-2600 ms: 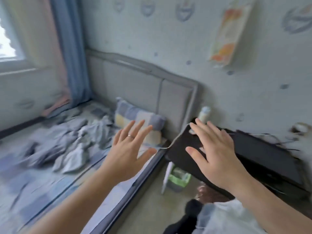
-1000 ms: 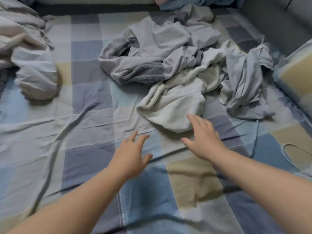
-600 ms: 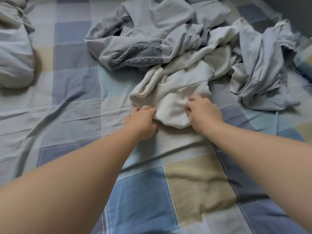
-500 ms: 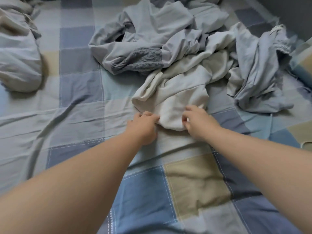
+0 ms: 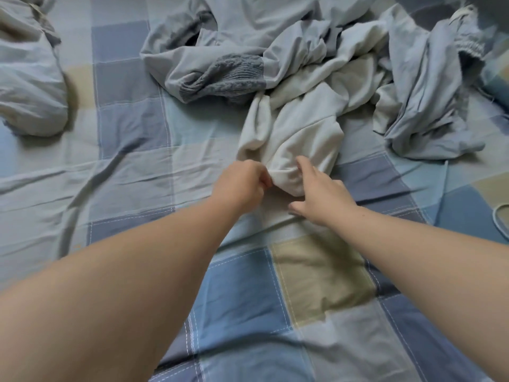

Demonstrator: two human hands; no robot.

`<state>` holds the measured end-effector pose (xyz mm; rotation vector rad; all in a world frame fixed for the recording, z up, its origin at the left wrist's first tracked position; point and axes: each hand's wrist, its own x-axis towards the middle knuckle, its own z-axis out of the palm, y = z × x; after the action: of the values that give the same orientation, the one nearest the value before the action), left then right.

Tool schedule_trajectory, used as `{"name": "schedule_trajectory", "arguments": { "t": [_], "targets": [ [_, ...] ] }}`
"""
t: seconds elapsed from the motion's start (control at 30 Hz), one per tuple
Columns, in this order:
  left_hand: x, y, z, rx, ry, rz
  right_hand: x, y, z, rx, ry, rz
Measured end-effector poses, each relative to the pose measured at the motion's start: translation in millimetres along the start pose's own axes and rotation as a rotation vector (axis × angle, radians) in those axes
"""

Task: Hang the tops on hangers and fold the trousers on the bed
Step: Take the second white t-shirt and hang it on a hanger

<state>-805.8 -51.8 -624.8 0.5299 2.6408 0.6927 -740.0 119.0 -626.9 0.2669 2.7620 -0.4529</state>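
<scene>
A pile of crumpled clothes lies on the checked bed sheet. Nearest me is a white garment. My left hand pinches its near edge with curled fingers. My right hand rests beside it on the same edge, with the forefinger stretched onto the cloth and the thumb spread low. Behind lies a grey garment with a ribbed knit band. To the right is a pale blue-grey garment with a gathered elastic band at its top.
A bunched pale duvet lies at the far left. A checked pillow corner shows at the right edge, and a thin white cable loops on the sheet below it. Flat sheet spreads between me and the pile.
I turned from the room to the bed and both hands reached to the white garment's near edge. Since half a second ago my right hand's fingers have straightened; the left still pinches.
</scene>
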Motion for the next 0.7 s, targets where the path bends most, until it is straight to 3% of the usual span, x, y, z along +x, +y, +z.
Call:
{"name": "schedule_trajectory", "arguments": {
  "t": [0.2,0.4,0.57,0.7],
  "targets": [
    [-60.8,35.9,-39.1,-0.315,-0.266,-0.018,-46.2,-13.3,-33.1,-0.052,0.026,0.028],
    [-158.9,70.4,-89.1,-0.239,-0.489,-0.125,-156.5,-36.7,-95.0,0.05,-0.134,-0.042],
    [-230.5,142.6,-155.6,-0.232,-0.526,-0.226,-243.1,-58.9,-190.5,0.307,-0.06,0.019],
    [-281.0,205.7,-204.6,-0.227,-0.403,-0.191,-306.4,-76.6,-265.9,0.517,0.066,0.039]
  ]
}}
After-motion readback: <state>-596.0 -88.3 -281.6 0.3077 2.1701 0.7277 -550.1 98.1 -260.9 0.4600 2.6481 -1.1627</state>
